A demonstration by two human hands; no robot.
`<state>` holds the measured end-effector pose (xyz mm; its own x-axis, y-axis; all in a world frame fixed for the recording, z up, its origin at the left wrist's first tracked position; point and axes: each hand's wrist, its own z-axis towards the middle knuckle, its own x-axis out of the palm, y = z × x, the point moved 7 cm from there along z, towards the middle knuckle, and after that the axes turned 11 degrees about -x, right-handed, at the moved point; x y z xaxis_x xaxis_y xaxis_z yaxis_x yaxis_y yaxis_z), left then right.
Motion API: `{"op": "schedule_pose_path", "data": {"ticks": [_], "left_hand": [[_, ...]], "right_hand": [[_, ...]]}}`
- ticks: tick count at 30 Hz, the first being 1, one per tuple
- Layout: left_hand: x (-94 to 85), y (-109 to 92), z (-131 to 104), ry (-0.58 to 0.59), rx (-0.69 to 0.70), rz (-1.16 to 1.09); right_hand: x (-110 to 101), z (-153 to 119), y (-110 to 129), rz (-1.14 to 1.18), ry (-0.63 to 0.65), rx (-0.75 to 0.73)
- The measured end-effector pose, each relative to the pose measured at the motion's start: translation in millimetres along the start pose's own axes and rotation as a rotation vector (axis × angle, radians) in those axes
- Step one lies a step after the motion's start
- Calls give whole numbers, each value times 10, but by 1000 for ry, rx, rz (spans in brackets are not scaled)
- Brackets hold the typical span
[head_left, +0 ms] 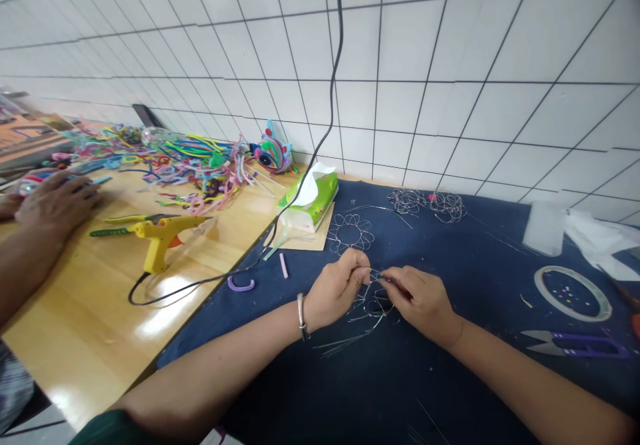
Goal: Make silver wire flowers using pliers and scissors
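My left hand (345, 285) pinches thin metal wire (376, 274) between thumb and finger. Close on its right, my right hand (420, 298) is closed on the same wire, with the fingertips of both hands a short gap apart. Bent wire loops (379, 305) hang below and between the hands, low over the dark blue cloth (310, 378). Several straight wire ends (345, 345) lie beneath my left hand. Just behind it rests a flower-shaped ring of wire loops (350, 232).
Left: a yellow glue gun (163, 235) with a black cord, pliers (117, 225), colourful pipe cleaners (200, 165) and a co-worker's hand (60, 202). Behind: a green tissue pack (315, 198) and wire bundles (427, 203). Right: a round clear ring (543, 292) and purple thread snips (590, 345).
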<state>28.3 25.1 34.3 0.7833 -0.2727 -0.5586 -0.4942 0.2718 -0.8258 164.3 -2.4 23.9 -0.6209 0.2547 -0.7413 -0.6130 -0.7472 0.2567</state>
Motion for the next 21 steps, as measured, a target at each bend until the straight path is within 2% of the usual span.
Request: {"op": "schedule_pose_path", "data": {"ticks": [7, 16, 21], "left_hand": [[23, 36, 24, 9, -46, -81], [22, 71, 77, -15, -79, -178], [24, 93, 76, -37, -84, -190]], "right_hand": [[-24, 18, 20, 51, -21, 50], [-86, 26, -85, 199, -59, 314], [-96, 17, -92, 209, -65, 328]]}}
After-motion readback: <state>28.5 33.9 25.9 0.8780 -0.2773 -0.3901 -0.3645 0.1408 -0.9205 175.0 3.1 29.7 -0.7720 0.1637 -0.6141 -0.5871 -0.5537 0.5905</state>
